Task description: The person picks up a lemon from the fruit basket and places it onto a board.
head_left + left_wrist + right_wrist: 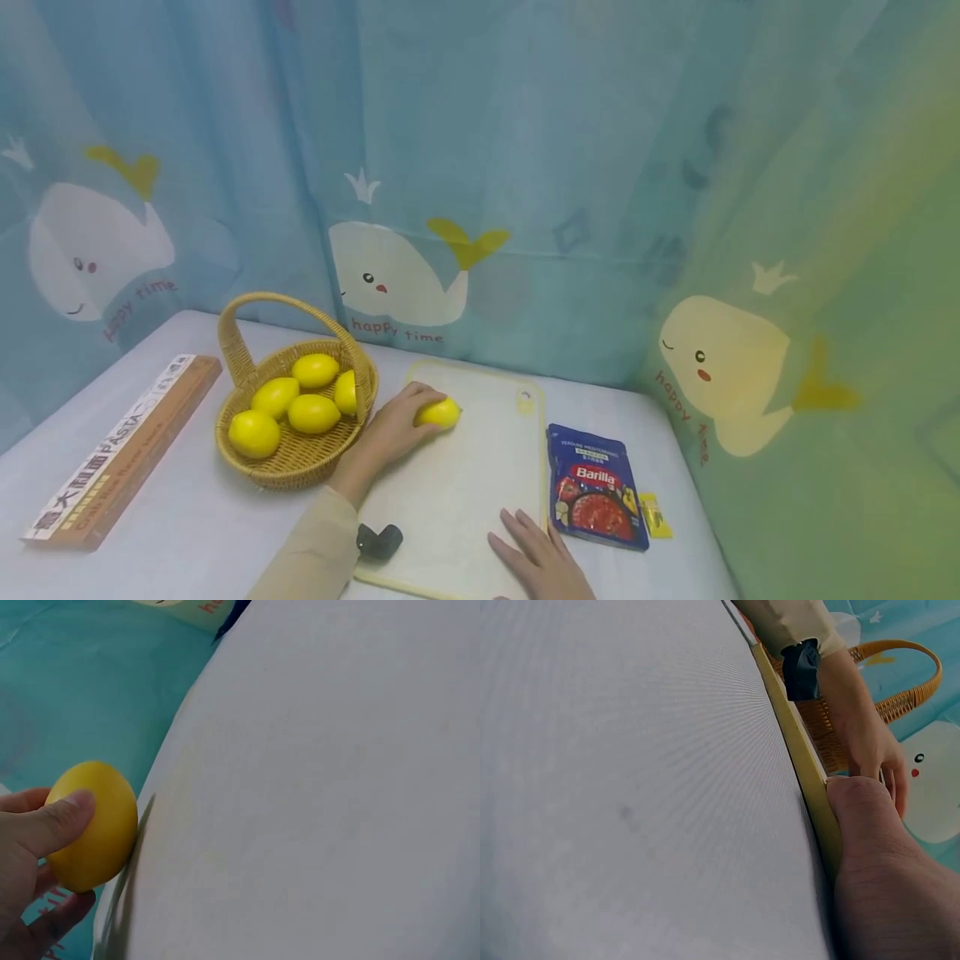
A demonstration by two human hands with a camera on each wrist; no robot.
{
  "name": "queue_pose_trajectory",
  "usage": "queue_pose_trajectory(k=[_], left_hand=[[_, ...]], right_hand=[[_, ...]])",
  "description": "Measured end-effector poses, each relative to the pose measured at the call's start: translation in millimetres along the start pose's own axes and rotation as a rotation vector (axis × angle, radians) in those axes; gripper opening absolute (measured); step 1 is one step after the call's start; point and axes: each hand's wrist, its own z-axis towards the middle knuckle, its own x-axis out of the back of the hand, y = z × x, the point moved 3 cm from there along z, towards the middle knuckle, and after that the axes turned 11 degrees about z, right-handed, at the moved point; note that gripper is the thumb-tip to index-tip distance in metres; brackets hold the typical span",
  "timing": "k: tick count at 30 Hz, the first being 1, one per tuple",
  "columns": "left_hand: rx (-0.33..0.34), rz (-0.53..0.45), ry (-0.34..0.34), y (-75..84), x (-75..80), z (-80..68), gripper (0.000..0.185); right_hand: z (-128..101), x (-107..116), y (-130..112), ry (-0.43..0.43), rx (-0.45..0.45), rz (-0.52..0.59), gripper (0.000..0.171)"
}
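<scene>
Clock positions are read from the middle of the cutting board, as my head view shows it.

Item: lemon (442, 413), one, yellow. Lies at 12 o'clock, over the far part of the board; whether it touches the surface there, I cannot tell.

Item: my left hand (405, 419). Grasping that lemon, thumb on one side, fingers on the other. Reaches in from 8 o'clock. Beige sleeve (307, 542); a small black device (380, 543) at the cuff.

Item: my right hand (542, 557). Released, fingers straight and spread, at 4 o'clock, over the near right edge of the board. The right wrist view shows its thumb at the yellow rim.

Item: cutting board (465, 492), whitish, yellow rim, a hole in its corner at 1 o'clock. Laid flat on the white table (195, 525).

Item: wicker basket (300, 475), arched handle, at 10 o'clock, just beside the board. Contents: five lemons (313, 414), one partly behind the handle.

Item: long pasta box (123, 450), brown and white, at 9 o'clock, beyond the basket, lying aslant.

Item: sauce pouch (600, 508), blue, marked "Barilla", lying flat at 3 o'clock, near the board's right edge.

Item: small yellow packet (656, 515), also at 3 o'clock, just past the pouch.

Item: curtain (585, 125), blue-green, behind the table from 9 round to 3 o'clock, printed with whales and "happy time".
</scene>
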Motion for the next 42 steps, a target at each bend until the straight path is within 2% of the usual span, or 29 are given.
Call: queue_pose_trajectory(k=[6, 12, 16, 19, 22, 28, 33, 36, 42], left_hand=[[-0.043, 0.01, -0.01, 2.5, -1.8, 4.9, 0.048], [-0.044, 0.02, -0.004, 0.9, -1.2, 1.6, 0.049], [-0.032, 0.018, -0.018, -2.1, -0.4, -2.5, 0.051], [-0.03, 0.01, -0.002, -3.0, 1.4, -2.8, 0.052], [-0.04, 0.01, 0.014, -3.0, 2.3, -1.0, 0.052], [-0.054, 0.023, -0.002, -2.0, -0.8, 2.2, 0.049], [-0.069, 0.007, 0.031, 0.7, 0.5, 1.9, 0.048], [-0.069, 0.003, 0.019, 0.2, -0.8, 2.1, 0.048], [-0.072, 0.002, 0.005, -0.5, 0.1, 2.1, 0.047]], right_hand=[[1, 5, 4, 0.085, 0.04, -0.009, 0.064], [1, 4, 3, 0.036, 0.082, 0.011, 0.068], [1, 3, 1, 0.007, 0.067, 0.024, 0.065], [2, 3, 1, -0.005, 0.062, 0.01, 0.065], [4, 3, 3, 0.007, 0.063, -0.003, 0.067], [2, 0, 8, 0.031, 0.079, 0.008, 0.066], [1, 0, 11, 0.099, 0.114, 0.031, 0.072], [0, 0, 10, 0.112, 0.122, 0.045, 0.073], [-1, -2, 7, 0.092, 0.07, 0.043, 0.069]])
